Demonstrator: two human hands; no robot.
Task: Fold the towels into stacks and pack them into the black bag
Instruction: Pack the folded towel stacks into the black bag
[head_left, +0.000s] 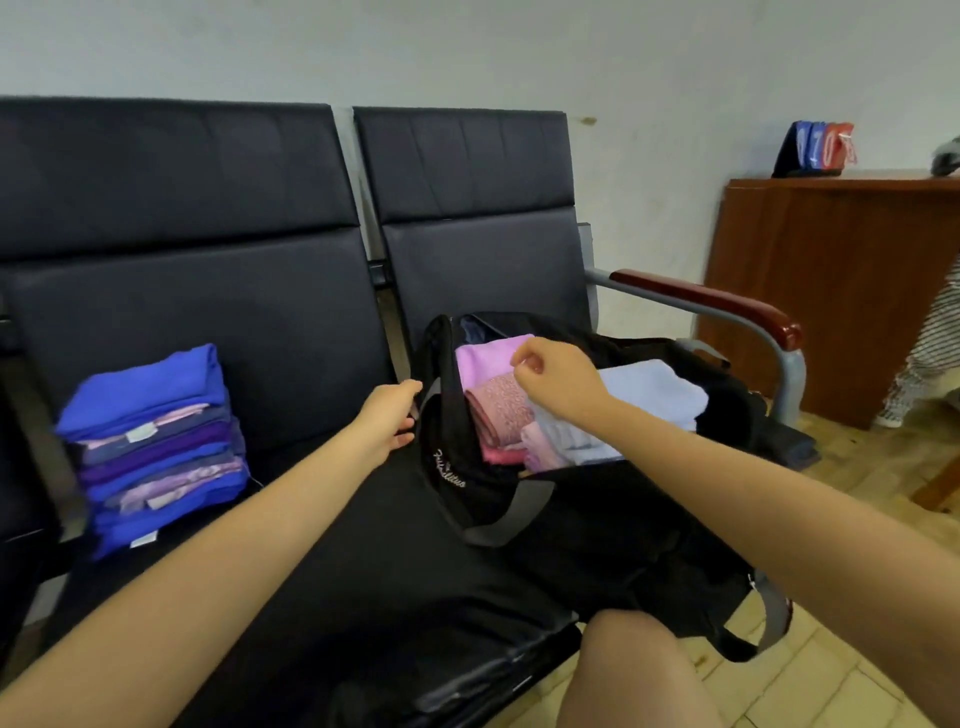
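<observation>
Black fabric makes up the bag (613, 519), which sits unzipped on the right-hand seat of the dark padded bench (291, 322), its mouth facing up. The left hand (387, 415) grips the bag's near-left rim, thumb on top and fingers curled under the edge beside a grey strap (511, 512). The right hand (553, 382) hovers over the opening with its fingers curled in loosely and thumb meeting fingertip; whether it pinches a bit of cloth I cannot tell, as nothing clearly shows between the fingers. Inside the bag lie folded towels: a lilac-pink towel (485, 358) at the back left, a mottled rose towel (498, 410) in front of it, a pale blue towel (654, 389) to the right, and a light pink and white striped towel (556, 441) at the near edge. White script lettering (449, 470) runs down the bag's left end, but it is too small and curved to read. On the left-hand seat, well apart from the bag, stands a stack of folded towels (156, 447) in royal blue, purple, grey-blue and pink, with small white labels (141, 432) showing at the folds; their printing cannot be made out. Farther right stands a brown wooden cabinet (841, 291), carrying a blue and red flip scoreboard (821, 148) with blurred white numerals.
</observation>
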